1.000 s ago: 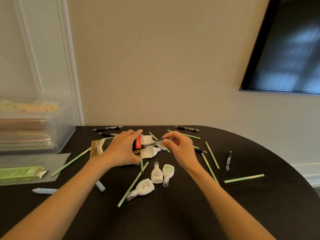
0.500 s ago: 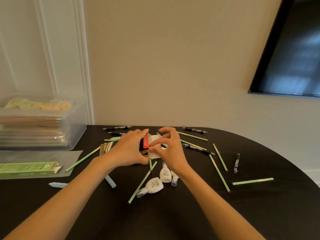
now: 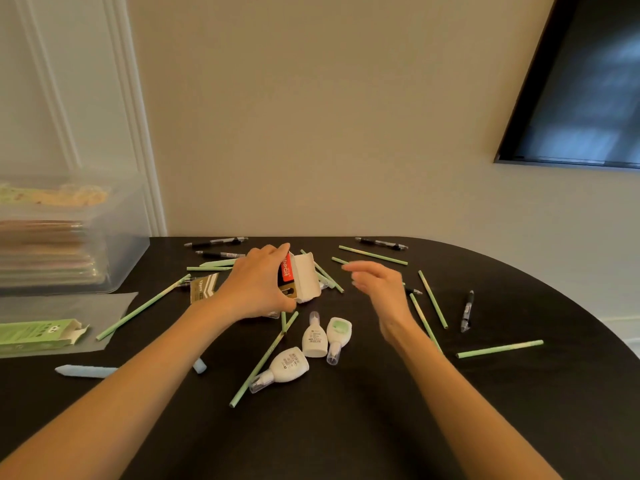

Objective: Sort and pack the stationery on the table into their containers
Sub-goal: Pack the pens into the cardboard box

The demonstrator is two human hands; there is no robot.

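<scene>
Your left hand (image 3: 256,285) is curled round the small box (image 3: 304,277), forearm stretched forward. Your right hand (image 3: 381,289) hovers just beside it, fingers loose and spread.

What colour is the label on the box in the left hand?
Red with white lettering, on the box the left hand grips; head view.

Matt dark table (image 3: 346,427); cardboard pen box (image 3: 304,277)

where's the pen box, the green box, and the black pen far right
pen box (image 3: 304,275): head view, white open flap
green box (image 3: 34,336): head view, top face
black pen (image 3: 467,311): head view, mid barrel
</scene>
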